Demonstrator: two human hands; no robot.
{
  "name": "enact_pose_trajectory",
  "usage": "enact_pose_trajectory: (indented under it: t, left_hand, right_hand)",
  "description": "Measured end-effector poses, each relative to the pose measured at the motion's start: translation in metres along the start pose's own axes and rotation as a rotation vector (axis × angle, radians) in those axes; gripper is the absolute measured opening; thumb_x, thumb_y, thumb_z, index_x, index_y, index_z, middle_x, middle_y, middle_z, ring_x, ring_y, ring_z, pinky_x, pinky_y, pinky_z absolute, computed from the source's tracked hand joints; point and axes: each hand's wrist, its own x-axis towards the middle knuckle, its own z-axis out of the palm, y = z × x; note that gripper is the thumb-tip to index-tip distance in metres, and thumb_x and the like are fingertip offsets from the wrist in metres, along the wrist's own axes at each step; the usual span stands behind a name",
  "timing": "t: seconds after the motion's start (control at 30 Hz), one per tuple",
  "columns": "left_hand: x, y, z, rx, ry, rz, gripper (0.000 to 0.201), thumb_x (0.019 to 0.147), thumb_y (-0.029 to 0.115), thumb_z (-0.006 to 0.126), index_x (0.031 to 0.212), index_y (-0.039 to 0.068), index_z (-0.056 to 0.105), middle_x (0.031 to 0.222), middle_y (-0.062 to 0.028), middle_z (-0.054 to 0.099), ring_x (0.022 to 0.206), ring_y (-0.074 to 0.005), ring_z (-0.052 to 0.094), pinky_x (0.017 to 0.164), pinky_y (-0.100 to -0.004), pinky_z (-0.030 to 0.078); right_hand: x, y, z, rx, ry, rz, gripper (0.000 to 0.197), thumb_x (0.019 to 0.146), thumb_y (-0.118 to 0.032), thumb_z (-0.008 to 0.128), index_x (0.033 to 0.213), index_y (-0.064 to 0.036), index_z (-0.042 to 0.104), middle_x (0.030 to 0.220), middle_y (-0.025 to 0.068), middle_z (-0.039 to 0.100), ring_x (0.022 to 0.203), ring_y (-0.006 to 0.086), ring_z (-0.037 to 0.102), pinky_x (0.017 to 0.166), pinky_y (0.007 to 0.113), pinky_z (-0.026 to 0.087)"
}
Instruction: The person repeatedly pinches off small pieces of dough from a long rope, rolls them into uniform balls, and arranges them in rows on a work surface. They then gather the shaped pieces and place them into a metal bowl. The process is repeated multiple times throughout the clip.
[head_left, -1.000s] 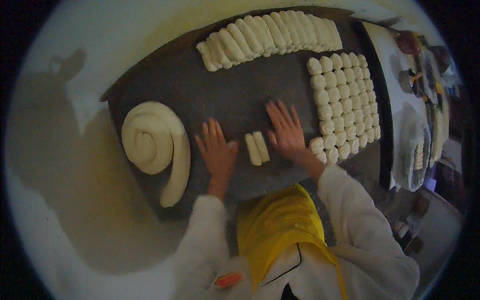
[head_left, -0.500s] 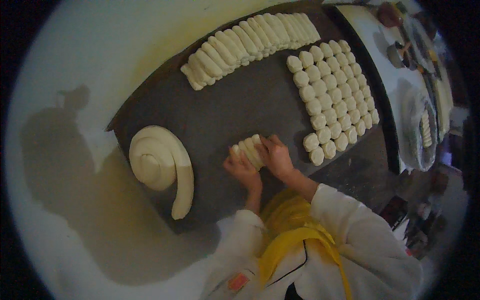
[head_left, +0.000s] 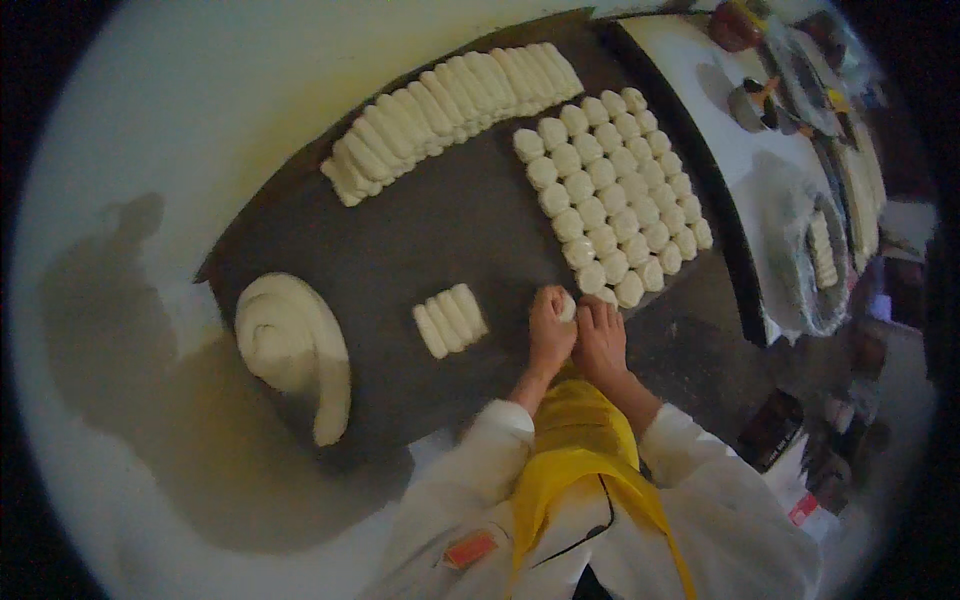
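My left hand (head_left: 551, 332) is closed round a small piece of dough (head_left: 568, 306), whose pale end shows at the top of the fist. Right beside it, my right hand (head_left: 601, 342) has its fingers bent down and held together; whatever is under them is hidden. Both hands are at the near edge of a block of round dough pieces (head_left: 597, 212), set in rows on the dark table (head_left: 430, 225). To the left of my hands, several short dough rolls (head_left: 450, 320) lie side by side, touching each other.
A thick dough rope (head_left: 335, 385) lies coiled at the left. Along the far edge runs a row of long dough strips (head_left: 450, 110). Past the table's dark right rim (head_left: 690, 150) are a metal cup (head_left: 748, 105), a red container (head_left: 735, 27) and a plastic-wrapped item (head_left: 822, 250).
My hands have left the short dough rolls and moved right to the near edge of the round pieces. A piece of dough is now in my left hand. The view has shifted slightly.
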Motion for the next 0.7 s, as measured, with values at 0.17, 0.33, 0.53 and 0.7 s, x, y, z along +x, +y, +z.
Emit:
enact_pose_trajectory:
  t: [0.17,0.33,0.53,0.7]
  left_hand:
    - [-0.056,-0.014,-0.098,-0.902,0.135,-0.009,0.036,0.090,0.003,0.078,0.119,0.007,0.058,0.103,-0.0046,0.063,0.097,-0.0190,0.066,0.087,-0.0358,0.057]
    - [-0.048,-0.036,-0.198,-0.538,0.543,-0.405,0.031,0.100,0.022,0.075,0.079,0.000,0.066,0.069,-0.0044,0.060,0.065,-0.0166,0.062,0.068,-0.0357,0.057]
    - [-0.102,-0.067,-0.213,0.396,0.631,-0.333,0.024,0.101,0.024,0.074,0.104,0.001,0.069,0.100,-0.0140,0.068,0.099,-0.0270,0.067,0.088,-0.0445,0.054]
    - [-0.066,-0.059,-0.240,1.011,0.088,-0.046,0.072,0.100,0.025,0.070,0.160,-0.002,0.041,0.166,-0.0251,0.042,0.156,-0.0457,0.036,0.130,-0.0609,0.023]
  right_hand:
    - [0.018,-0.012,0.004,0.995,-0.051,0.250,0.028,0.102,-0.029,0.067,0.114,-0.0036,0.069,0.111,0.0212,0.072,0.098,0.0355,0.070,0.083,0.044,0.056]
    - [0.091,-0.057,0.013,0.819,-0.433,0.313,0.047,0.105,-0.044,0.065,0.086,-0.0019,0.072,0.082,0.0208,0.073,0.074,0.0372,0.073,0.066,0.045,0.057]
    - [0.089,-0.061,0.003,0.231,-0.411,-0.115,0.038,0.100,-0.042,0.072,0.109,-0.0055,0.074,0.121,0.0200,0.073,0.114,0.0410,0.069,0.094,0.054,0.054]
    - [0.139,-0.082,-0.008,0.067,-0.298,-0.451,0.077,0.097,-0.030,0.073,0.164,-0.0091,0.041,0.172,0.0125,0.040,0.160,0.0375,0.034,0.129,0.058,0.027]
